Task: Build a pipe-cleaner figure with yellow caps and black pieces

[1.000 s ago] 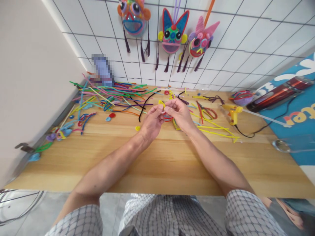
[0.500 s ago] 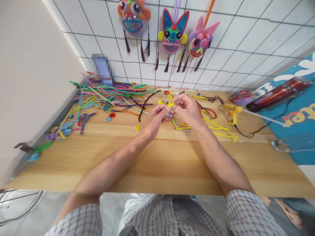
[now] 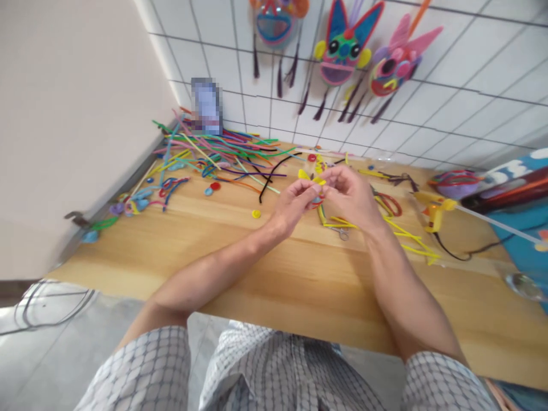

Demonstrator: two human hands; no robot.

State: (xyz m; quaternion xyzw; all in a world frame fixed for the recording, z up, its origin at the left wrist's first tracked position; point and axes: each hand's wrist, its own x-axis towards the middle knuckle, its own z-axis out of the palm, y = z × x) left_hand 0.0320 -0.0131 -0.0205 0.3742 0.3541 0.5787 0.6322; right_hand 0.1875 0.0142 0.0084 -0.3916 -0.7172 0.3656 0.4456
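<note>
My left hand (image 3: 295,206) and my right hand (image 3: 353,196) meet above the middle of the wooden table (image 3: 265,268). Both pinch a short yellow pipe cleaner piece (image 3: 311,179) between their fingertips, and its looped ends stick up between the hands. Just under the fingers lies a small red ring-shaped piece (image 3: 317,201) on the table. Bent yellow pipe cleaners (image 3: 406,240) lie right of my right wrist.
A heap of coloured pipe cleaners (image 3: 214,157) covers the back left of the table. Red-handled scissors (image 3: 387,202) and a yellow glue gun (image 3: 434,210) with a black cord lie to the right. Three colourful masks (image 3: 342,48) hang on the tiled wall. Small buttons (image 3: 256,214) lie scattered.
The camera has swung left and tilted, shifting the scene to the right. Both hands rose slightly from the table and now pinch the yellow piece higher up.
</note>
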